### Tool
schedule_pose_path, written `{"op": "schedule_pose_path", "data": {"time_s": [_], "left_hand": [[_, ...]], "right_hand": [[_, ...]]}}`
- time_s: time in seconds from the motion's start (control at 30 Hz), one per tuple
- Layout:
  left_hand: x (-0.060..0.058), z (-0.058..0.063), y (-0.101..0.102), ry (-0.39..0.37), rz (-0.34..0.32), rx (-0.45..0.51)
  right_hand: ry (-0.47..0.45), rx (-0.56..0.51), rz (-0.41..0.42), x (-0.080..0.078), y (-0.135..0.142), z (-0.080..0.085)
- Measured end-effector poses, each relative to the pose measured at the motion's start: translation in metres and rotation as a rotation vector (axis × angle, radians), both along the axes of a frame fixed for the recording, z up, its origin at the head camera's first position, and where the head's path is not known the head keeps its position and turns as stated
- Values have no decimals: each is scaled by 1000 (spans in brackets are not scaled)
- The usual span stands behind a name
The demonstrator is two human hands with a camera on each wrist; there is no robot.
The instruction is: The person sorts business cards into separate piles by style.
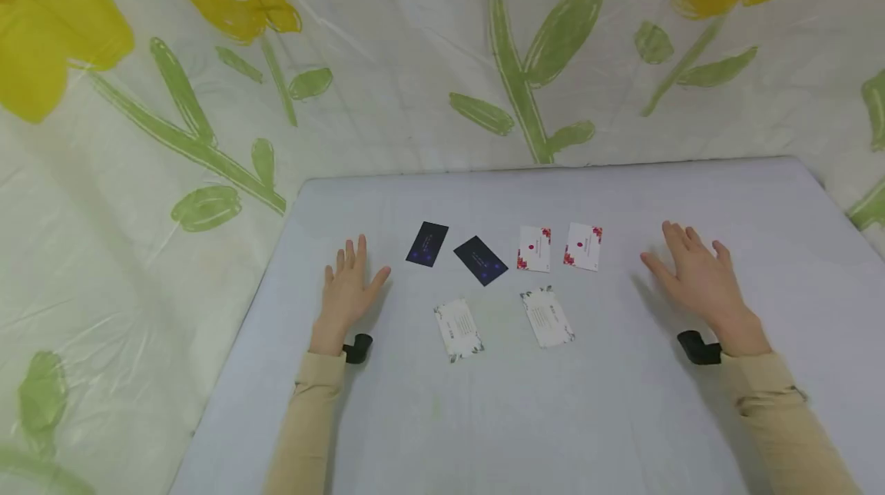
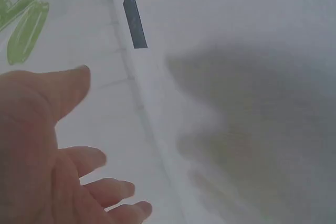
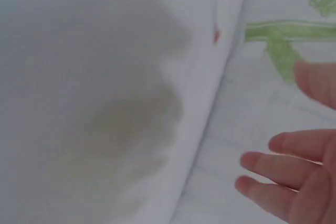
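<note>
When looking between released left hand (image 1: 346, 293) and released right hand (image 1: 704, 284), see on the bench (image 1: 498, 426) dark cards (image 1: 426, 244) slanting oppositely lengthwise. Find red-flowered cards (image 1: 535, 249) pointing nearly forward, leafy cards (image 1: 459, 330) angled forward-left.

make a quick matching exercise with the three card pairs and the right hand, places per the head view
1. dark cards
2. leafy cards
3. red-flower cards
4. right hand

A. far row, right pair
B. far right, holding nothing
C. far row, left pair
D. near row

Pairs: 1-C, 2-D, 3-A, 4-B
</note>
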State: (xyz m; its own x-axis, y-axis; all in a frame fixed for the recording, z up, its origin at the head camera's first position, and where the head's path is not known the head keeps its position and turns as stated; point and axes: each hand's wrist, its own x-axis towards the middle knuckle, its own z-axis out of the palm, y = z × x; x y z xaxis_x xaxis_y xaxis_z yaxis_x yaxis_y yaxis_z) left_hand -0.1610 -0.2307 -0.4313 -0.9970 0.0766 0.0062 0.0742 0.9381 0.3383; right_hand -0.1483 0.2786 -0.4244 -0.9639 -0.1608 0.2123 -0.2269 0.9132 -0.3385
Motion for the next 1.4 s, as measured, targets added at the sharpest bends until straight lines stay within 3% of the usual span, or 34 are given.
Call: {"op": "schedule_pose_path", "data": {"time_s": [0.17,0.27,0.4,0.63,0.9,1.2,1.4], "left_hand": [[0,4,7,107,-3,91],[-4,5,16,170,-27,145],[-14,6,33,178,-129,211],[-33,4,76,38,-399,261],[-53,-3,103,65,-503,214],[-69,-12,116,28,-563,94],[-72,-12,120,-19,-605,13]], "right_hand": [[299,-79,53,-17,-35,14],[321,-161,112,-27,-61,23],[212,-247,189,-38,-97,27],[-17,-292,307,-45,-151,16],[-200,-242,282,-45,-194,-5],[-161,-30,179,-43,-215,-23],[-125,9,158,-39,-218,-22]]}}
